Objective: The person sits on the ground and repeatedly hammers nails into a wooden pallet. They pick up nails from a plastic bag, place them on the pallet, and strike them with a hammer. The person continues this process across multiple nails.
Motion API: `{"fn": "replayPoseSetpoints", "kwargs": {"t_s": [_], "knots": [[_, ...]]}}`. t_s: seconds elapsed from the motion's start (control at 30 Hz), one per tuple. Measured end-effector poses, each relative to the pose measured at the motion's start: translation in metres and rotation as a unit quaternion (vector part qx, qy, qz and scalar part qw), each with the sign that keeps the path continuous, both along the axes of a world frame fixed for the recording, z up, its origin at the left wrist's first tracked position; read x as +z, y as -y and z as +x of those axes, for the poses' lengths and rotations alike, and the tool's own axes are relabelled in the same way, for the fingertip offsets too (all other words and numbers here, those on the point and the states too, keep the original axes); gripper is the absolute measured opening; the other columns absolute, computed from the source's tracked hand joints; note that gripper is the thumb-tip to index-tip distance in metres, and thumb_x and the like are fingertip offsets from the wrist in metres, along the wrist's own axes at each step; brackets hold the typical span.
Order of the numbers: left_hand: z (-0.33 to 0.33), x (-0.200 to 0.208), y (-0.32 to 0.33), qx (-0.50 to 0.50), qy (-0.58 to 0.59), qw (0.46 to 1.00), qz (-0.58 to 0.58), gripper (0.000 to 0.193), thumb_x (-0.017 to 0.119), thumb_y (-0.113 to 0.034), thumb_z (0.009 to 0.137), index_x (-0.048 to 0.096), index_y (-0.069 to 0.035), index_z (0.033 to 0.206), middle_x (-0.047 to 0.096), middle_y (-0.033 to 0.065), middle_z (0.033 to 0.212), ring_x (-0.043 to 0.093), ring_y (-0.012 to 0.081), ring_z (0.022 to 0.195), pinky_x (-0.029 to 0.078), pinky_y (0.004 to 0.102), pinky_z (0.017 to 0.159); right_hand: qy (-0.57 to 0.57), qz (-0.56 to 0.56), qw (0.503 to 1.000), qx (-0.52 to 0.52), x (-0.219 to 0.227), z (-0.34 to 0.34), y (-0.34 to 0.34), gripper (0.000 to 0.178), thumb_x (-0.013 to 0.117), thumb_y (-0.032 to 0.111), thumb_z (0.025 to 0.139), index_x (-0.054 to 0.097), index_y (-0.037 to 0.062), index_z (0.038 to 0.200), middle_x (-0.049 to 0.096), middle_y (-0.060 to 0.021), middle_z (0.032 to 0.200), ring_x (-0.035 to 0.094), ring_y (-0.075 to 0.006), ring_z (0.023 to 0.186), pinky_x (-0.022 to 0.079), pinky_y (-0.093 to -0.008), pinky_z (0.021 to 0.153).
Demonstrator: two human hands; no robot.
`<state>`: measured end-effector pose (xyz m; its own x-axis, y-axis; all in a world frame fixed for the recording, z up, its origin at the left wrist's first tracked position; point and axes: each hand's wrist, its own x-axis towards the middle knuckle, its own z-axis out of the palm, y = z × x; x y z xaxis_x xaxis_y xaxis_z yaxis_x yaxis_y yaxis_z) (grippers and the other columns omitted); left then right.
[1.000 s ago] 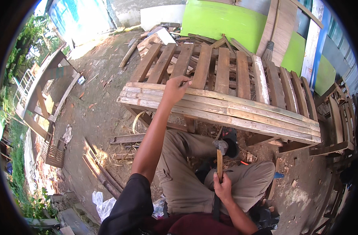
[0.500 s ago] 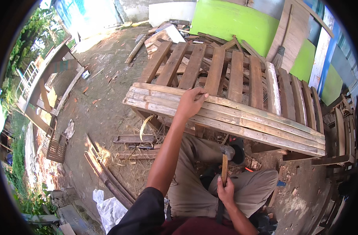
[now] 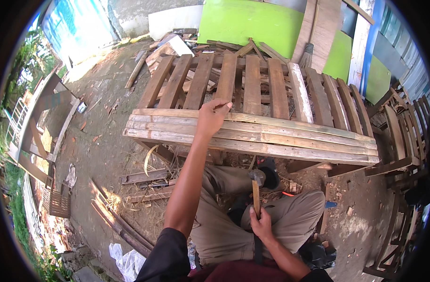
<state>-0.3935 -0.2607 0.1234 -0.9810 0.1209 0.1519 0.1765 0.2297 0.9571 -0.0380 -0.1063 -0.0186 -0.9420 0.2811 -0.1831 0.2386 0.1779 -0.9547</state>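
Slatted bench [image 3: 252, 96] farther left in view

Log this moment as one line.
left hand: at bamboo strips | right hand: gripping wooden-handled hammer | bamboo strips: along near edge of slatted wooden frame | broom: beyond the frame

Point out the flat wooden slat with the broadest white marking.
The white-streaked flat wooden slat, seventh from the left; its white covering is far broader than any other slat's.

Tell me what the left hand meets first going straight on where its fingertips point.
Left hand: likely the next brown slat to its right; depth is unclear, so it may pass above.
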Motion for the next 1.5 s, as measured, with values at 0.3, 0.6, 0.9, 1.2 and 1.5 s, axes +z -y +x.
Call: {"fn": "replayPoseSetpoints", "kwargs": {"t_s": [0.3, 0.6, 0.9, 1.2, 1.5], "knots": [[0.002, -0.008, -0.03, -0.002, -0.056, 0.998, -0.04, 0.026, 0.077, -0.021, 0.09, 0.075, 0.002, 0.102, 0.076, 0.0131, 0.086, 0.071, 0.0172, 0.079, 0.053, 0.0318, 0.073, 0.018, -0.078, 0.996, -0.037, -0.014, 0.003, -0.005, 0.03, 0.061, 0.031, 0.105, 0.051, 0.0073, 0.089, 0.048, 0.0037, 0.063, 0.045, -0.0044, 0.047, 0.036, -0.0247, 0.041], [0.012, -0.004, -0.041, 0.004, -0.043, 0.995, -0.095, 0.029, 0.08, -0.03, 0.087, 0.079, -0.006, 0.103, 0.077, 0.016, 0.09, 0.074, 0.0232, 0.08, 0.055, 0.0333, 0.074, 0.082, -0.063, 0.993, -0.063, -0.015, 0.003, -0.01, 0.045, 0.065, 0.039, 0.101, 0.054, 0.0004, 0.081, 0.054, -0.0064, 0.06, 0.055, -0.013, 0.055, 0.044, -0.0339, 0.054], [0.013, 0.001, -0.039, -0.01, -0.061, 0.985, -0.159, 0.031, 0.08, -0.035, 0.086, 0.08, -0.008, 0.102, 0.077, 0.0168, 0.093, 0.075, 0.0308, 0.088, 0.056, 0.0366, 0.078, 0.089, -0.054, 0.993, -0.062, -0.016, 0.001, -0.006, 0.045, 0.065, 0.04, 0.101, 0.054, -0.0001, 0.083, 0.053, -0.009, 0.061, 0.051, -0.014, 0.057, 0.043, -0.0362, 0.056], [0.01, -0.007, -0.037, -0.014, -0.072, 0.988, -0.135, 0.03, 0.08, -0.033, 0.086, 0.08, -0.007, 0.102, 0.077, 0.0153, 0.091, 0.075, 0.0283, 0.084, 0.055, 0.0355, 0.077, 0.034, -0.031, 0.996, -0.081, -0.022, 0.003, -0.003, 0.044, 0.067, 0.037, 0.1, 0.054, -0.0004, 0.082, 0.05, -0.0092, 0.06, 0.045, -0.0121, 0.059, 0.041, -0.035, 0.055], [0.019, -0.013, -0.058, -0.043, -0.143, 0.985, -0.083, 0.017, 0.065, -0.015, 0.099, 0.069, -0.001, 0.106, 0.075, 0.0143, 0.093, 0.07, 0.0246, 0.085, 0.052, 0.0344, 0.081, -0.108, 0.109, 0.975, -0.162, 0.06, 0.004, -0.089, 0.029, 0.066, 0.029, 0.1, 0.061, 0.0011, 0.099, 0.058, -0.0109, 0.061, 0.063, -0.0233, 0.054, 0.046, -0.0376, 0.053]]}}
